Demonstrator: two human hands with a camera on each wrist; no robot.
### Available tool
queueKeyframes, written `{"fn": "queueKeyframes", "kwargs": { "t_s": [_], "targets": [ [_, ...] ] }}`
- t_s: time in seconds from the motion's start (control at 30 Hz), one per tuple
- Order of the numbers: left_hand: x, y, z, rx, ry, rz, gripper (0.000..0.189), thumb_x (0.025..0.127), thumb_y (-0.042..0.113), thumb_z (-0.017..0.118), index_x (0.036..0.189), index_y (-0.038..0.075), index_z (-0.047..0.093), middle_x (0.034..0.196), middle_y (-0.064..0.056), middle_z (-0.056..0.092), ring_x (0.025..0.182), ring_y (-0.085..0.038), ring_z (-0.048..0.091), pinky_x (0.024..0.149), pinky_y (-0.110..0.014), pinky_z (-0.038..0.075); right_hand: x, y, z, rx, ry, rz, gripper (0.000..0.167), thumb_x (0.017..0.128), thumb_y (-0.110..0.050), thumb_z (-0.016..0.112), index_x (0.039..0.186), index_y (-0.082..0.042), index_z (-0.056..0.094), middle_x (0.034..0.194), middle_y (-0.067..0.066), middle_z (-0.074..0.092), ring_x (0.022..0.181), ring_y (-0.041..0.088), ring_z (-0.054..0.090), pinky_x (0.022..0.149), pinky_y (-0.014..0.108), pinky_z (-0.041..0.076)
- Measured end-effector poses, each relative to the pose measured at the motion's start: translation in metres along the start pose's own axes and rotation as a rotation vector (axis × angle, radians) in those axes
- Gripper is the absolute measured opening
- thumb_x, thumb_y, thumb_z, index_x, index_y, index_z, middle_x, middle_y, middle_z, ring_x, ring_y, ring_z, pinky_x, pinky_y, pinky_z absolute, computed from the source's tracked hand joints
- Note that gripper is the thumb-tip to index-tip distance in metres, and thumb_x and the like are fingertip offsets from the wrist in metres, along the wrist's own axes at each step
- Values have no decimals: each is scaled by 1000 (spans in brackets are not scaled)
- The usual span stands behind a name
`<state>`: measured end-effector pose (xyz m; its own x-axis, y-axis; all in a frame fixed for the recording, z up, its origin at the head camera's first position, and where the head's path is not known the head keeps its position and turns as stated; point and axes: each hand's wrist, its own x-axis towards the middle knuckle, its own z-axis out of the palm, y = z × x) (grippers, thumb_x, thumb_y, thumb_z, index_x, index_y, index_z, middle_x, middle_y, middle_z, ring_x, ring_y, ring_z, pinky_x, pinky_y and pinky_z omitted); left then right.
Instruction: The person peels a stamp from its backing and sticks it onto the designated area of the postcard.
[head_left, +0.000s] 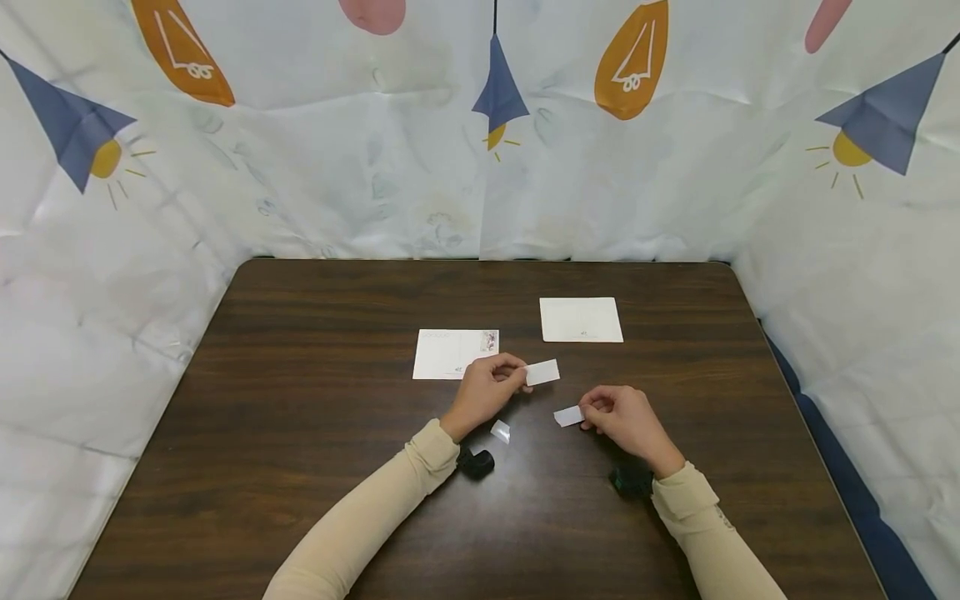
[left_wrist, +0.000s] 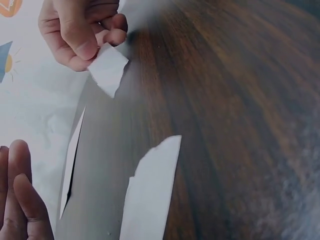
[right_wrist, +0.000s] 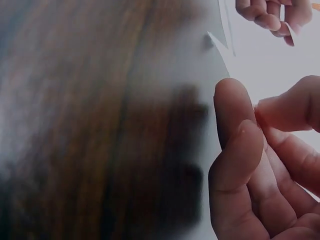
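Note:
My left hand (head_left: 489, 388) pinches a white paper slip (head_left: 542, 372) between thumb and fingers, above the middle of the table. To its right, and nearer to me, my right hand (head_left: 624, 419) pinches a smaller white paper piece (head_left: 568, 416). The left wrist view shows that smaller piece (left_wrist: 109, 70) with a ragged, torn edge. The two papers are apart, their free ends pointing toward each other. A small, shiny whitish scrap (head_left: 501, 431) lies on the table beside my left wrist. Just behind my left hand, a white postcard (head_left: 450, 352) bears a stamp at its upper right corner.
A second white card (head_left: 581, 320) lies flat farther back on the right. The dark wooden table (head_left: 300, 400) is bordered by white patterned curtains (head_left: 420, 175) at the back and sides. Black wrist cameras (head_left: 476, 463) sit under both cuffs.

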<state>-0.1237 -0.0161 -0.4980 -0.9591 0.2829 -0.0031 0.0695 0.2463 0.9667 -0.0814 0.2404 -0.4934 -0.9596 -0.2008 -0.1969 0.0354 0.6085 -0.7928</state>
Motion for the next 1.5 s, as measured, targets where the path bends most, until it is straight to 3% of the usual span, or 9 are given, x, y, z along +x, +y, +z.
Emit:
{"fn": "queueKeyframes", "kwargs": {
  "t_s": [0.27, 0.63, 0.87, 1.1, 1.33, 1.5],
  "targets": [
    [2, -1, 0, -7, -9, -18, 16, 98, 15, 64, 104, 6, 76, 86, -12, 80, 77, -13, 78, 61, -19, 52, -2, 2, -1, -97, 3, -52, 11, 97, -12, 69, 97, -8, 79, 79, 2, 76, 66, 7, 67, 59, 22, 52],
    [3, 2, 1, -16, -14, -41, 16, 98, 15, 65, 102, 6, 76, 84, -12, 81, 78, -21, 77, 59, -19, 50, -2, 0, -4, -203, 164, -152, 6, 92, -11, 75, 93, -14, 80, 85, 0, 78, 70, 4, 63, 65, 20, 52],
    [3, 3, 1, -35, -13, -50, 15, 97, 13, 66, 102, 4, 76, 86, -18, 80, 81, -30, 78, 60, -17, 49, -2, -3, -4, -202, 225, -210, 5, 90, -13, 79, 94, -15, 80, 87, -1, 78, 73, 5, 64, 68, 22, 54],
    [2, 5, 0, -49, -23, -66, 15, 97, 13, 66, 104, 4, 76, 88, -20, 80, 84, -36, 77, 57, -18, 47, -1, -9, -3, -163, 304, -303, 14, 84, -6, 83, 96, -13, 79, 87, 0, 78, 75, 4, 65, 69, 25, 59],
    [2, 7, 0, -58, -40, -84, 16, 98, 14, 65, 104, 5, 76, 86, -16, 80, 80, -29, 77, 54, -19, 47, 2, -14, -1, -130, 403, -433, 22, 79, -1, 87, 96, -13, 79, 88, -1, 78, 76, 7, 67, 69, 26, 61],
    [2, 10, 0, -67, -58, -93, 16, 98, 16, 65, 104, 6, 76, 83, -11, 80, 77, -21, 75, 53, -20, 47, 5, -15, 0, -133, 451, -523, 26, 76, 4, 87, 96, -11, 79, 88, 0, 78, 76, 11, 68, 70, 19, 57]
  ]
}}
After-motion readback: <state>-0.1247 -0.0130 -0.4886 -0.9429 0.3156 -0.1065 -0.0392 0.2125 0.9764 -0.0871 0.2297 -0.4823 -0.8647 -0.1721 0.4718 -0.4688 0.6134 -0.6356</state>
